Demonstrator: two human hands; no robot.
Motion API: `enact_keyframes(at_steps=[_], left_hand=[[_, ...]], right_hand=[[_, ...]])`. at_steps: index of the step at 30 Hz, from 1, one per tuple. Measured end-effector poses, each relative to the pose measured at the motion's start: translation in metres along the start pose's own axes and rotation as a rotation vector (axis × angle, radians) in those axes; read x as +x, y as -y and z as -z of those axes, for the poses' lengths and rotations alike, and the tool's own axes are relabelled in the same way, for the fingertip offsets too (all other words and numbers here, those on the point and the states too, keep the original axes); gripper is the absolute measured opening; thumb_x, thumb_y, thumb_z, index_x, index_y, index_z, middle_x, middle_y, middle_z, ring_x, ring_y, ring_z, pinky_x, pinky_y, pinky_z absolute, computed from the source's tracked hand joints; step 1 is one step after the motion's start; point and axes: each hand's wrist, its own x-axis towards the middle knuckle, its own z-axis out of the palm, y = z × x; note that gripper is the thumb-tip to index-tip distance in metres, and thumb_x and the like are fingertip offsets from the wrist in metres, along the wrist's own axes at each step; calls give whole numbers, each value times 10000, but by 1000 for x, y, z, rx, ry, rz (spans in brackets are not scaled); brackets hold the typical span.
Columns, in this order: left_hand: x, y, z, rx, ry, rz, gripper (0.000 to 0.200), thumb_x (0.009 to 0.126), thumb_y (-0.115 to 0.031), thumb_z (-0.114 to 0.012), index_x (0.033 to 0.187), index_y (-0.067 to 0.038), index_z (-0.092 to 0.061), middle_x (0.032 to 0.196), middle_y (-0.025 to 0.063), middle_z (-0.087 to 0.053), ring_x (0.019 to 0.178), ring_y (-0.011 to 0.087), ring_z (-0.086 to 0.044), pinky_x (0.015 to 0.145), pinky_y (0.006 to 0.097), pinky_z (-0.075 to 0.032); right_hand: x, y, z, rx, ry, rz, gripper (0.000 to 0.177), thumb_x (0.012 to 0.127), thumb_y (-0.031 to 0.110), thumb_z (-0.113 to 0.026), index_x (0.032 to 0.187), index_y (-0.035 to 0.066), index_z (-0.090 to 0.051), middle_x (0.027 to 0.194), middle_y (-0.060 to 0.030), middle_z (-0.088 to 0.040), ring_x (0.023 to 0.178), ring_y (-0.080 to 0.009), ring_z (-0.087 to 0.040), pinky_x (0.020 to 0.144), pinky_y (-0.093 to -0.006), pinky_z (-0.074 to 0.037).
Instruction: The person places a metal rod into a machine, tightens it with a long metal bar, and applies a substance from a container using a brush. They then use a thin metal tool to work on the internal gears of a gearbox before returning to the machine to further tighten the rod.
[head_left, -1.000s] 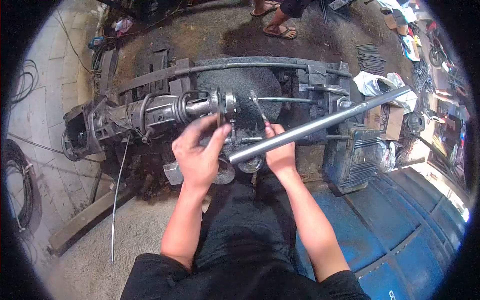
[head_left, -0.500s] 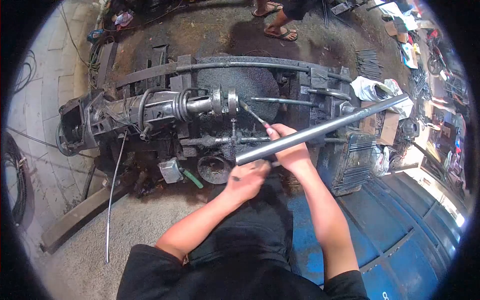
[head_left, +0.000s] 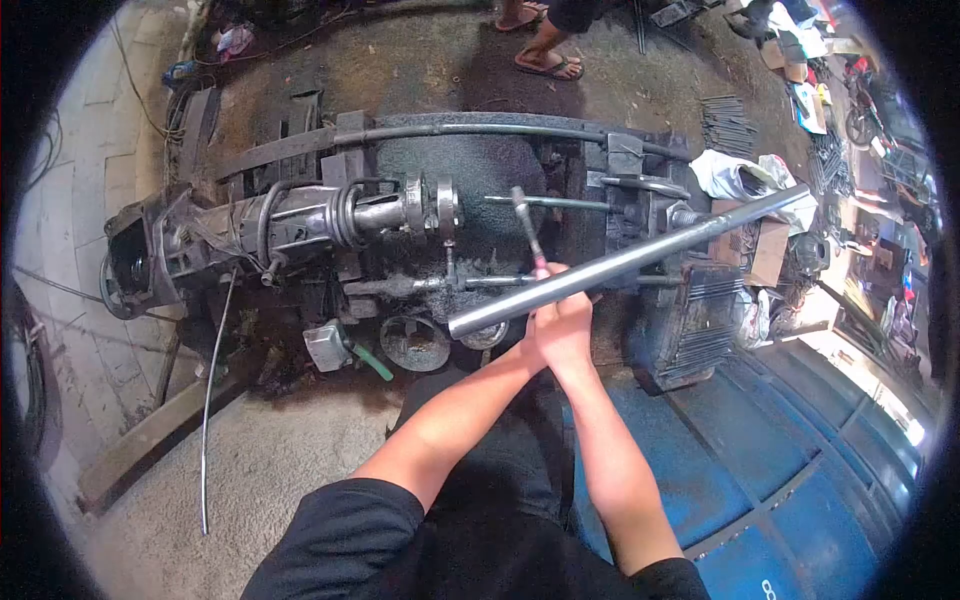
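Note:
A long shiny metal bar (head_left: 640,255) slants across the front of the machine, its near end low on the left. My right hand (head_left: 568,325) is closed around it from below, with fingertips showing above the bar. A thin brush-like tool (head_left: 531,228) with a pinkish handle and pale tip stands up from the same grip, pointing away from me. My left hand (head_left: 538,345) is pressed against my right hand under the bar; its fingers are hidden. Beyond the tool's tip to the left is the machine's round metal head (head_left: 447,208), apart from it.
A greasy machine (head_left: 300,215) spans the view. A metal box with a green handle (head_left: 328,345) lies at its front, left of round parts (head_left: 413,343). A thin rod (head_left: 215,410) slants down left. Blue metal sheeting (head_left: 740,450) covers the right floor. A person's sandalled foot (head_left: 550,65) stands behind.
My left hand has moved right and up to meet my right hand. The brush-like tool has swung from pointing left toward the machine's head to nearly upright. The bar's near end has shifted slightly left.

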Motion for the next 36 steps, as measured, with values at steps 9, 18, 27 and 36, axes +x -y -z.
enact_keyframes(at_steps=[9,18,27,36], left_hand=[[14,3,15,-475,351,0,270,988,-280,-467,1139,-68,-540,994,43,-557,995,142,-528,876,289,-449],[8,0,6,-559,312,4,261,986,-274,-470,1128,-69,-547,988,41,-556,991,142,-528,874,290,-449],[9,-1,1,-636,265,8,253,984,-269,-473,1118,-70,-554,982,39,-554,986,141,-528,873,291,-448],[-2,-19,-9,-722,231,13,245,982,-263,-476,1107,-71,-562,977,37,-553,982,141,-528,871,291,-447]], right_hand=[[5,-1,5,309,5,-90,273,979,250,-521,1023,-4,-613,777,-155,-624,736,-265,-638,666,-370,-481],[-6,-25,-13,200,-134,138,264,989,232,-494,1028,-13,-582,783,-175,-639,742,-318,-665,659,-362,-497],[-7,-28,-20,209,30,-64,297,979,208,-440,1212,101,-589,1210,-241,-563,1207,-483,-418,993,-689,-234],[-10,-30,-22,222,-26,4,290,968,190,-455,1209,101,-590,1132,-219,-606,1151,-453,-479,965,-677,-263]])
